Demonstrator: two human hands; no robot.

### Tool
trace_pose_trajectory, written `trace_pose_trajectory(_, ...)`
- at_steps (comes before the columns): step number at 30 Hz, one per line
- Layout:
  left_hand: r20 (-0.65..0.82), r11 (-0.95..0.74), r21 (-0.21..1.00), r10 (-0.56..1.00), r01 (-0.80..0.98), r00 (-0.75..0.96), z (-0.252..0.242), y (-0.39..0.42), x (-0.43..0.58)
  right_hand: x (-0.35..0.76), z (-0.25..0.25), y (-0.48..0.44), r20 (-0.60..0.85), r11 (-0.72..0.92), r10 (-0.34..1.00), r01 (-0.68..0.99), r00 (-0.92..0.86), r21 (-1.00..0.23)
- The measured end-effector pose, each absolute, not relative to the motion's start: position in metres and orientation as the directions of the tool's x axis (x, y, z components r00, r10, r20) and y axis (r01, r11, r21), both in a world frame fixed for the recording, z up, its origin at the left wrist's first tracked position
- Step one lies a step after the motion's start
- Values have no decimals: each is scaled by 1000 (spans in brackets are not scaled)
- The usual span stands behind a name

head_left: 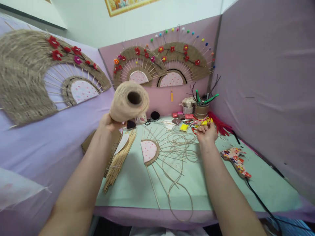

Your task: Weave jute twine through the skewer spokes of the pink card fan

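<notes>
Raised over the table's left part, my left hand (110, 124) is closed around a large roll of beige twine (118, 104), its hollow core facing me. My right hand (207, 132) is held up at the right with fingers curled; whatever is in them is hidden. Between my arms lies a half-round fan base (149, 151), pink-dotted with a twine-wrapped rim. Thin wooden sticks (154, 186) radiate from it. Loose loops of twine (180, 193) spread over the sticks and reach the table's front edge.
Left: a bundle of sticks (120, 162), a white half-round piece (122, 143) and cardboard (88, 141). Right: a patterned glue gun (236, 160) with its cord, and red yarn (222, 126). Behind: a tin of tools (201, 110) and a yellow packet (184, 127). Finished fans (194, 65) hang behind.
</notes>
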State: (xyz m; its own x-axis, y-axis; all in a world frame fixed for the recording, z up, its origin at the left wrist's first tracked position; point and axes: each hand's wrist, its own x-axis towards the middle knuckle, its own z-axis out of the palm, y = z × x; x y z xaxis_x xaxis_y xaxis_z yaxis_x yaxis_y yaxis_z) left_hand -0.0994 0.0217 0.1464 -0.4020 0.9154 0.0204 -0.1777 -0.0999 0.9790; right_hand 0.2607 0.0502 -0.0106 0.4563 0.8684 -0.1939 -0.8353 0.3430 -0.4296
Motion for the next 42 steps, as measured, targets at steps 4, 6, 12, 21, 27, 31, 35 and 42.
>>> trace_pose_trajectory(4, 142, -259, 954, 836, -153, -530, 143, 65, -69, 245, -4, 46, -155, 342, 872, -806, 464, -483)
trace_pose_trajectory(6, 424, -393, 901, 704, 184, -569, 137, 89, -50, 236, -3, 45, -119, 352, 871, -774, 477, -527)
trace_pose_trajectory(12, 691, -340, 641, 646, 689, -324, 120, 159, -6, 213, -1, 37, -43, 358, 877, -710, 479, -606)
trace_pose_trajectory(21, 640, -257, 391, 766, 884, -61, 100, 254, 42, 205, 4, 29, -44, 348, 875, -690, 482, -634)
trace_pose_trajectory(27, 550, -223, 359, 835, 906, -12, 90, 291, 64, 196, 2, 25, -41, 290, 905, -683, 424, -670)
trace_pose_trajectory(31, 497, -198, 370, 868, 908, -14, 80, 304, 71, 193, -1, 26, -26, 295, 902, -658, 432, -693)
trace_pose_trajectory(35, 482, -199, 394, 876, 897, -17, 75, 308, 75, 193, -1, 27, -32, 283, 903, -650, 429, -705)
trace_pose_trajectory(42, 544, -264, 464, 838, 845, -37, 65, 273, 68, 197, 0, 26, -25, 287, 896, -623, 442, -728)
